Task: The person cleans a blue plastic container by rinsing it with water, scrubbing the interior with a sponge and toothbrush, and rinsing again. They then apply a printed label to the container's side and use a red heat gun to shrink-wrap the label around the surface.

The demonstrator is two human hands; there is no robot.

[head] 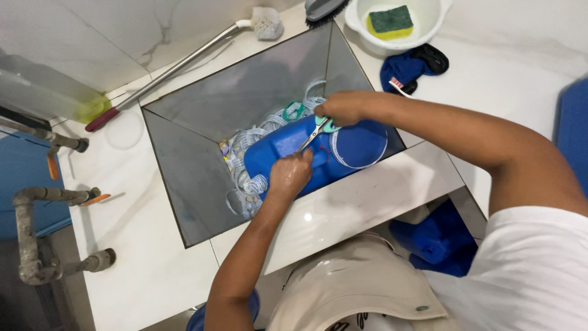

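I look down into a deep, square metal sink (pixel 202 178) set in a white counter (pixel 147 263). Lying on its side in the sink is a blue plastic jug (pixel 343 150), resting on a tangle of pale, curly plastic strips (pixel 245 184) that look like cuttings.

My left hand (pixel 290 175) presses down on the jug's near end, fingers curled over it and closed against the plastic, pinning it in place. My right hand (pixel 340 109) is closed around the teal handles of a pair of scissors (pixel 313 133), whose blades angle down toward my left hand and touch the jug's upper face.

I judge the jug to be light and hollow, with walls stiff enough to hold shape but able to flex and skid under the blades. Its smooth surface looks slippery, perhaps wet. The safest hold seems to be the moulded end under my left palm, well clear of the blades' tips.

Behind the sink sit a white bowl (pixel 367 30) holding a green and yellow sponge (pixel 391 22), a blue cloth (pixel 401 68) and a long-handled brush (pixel 177 66).
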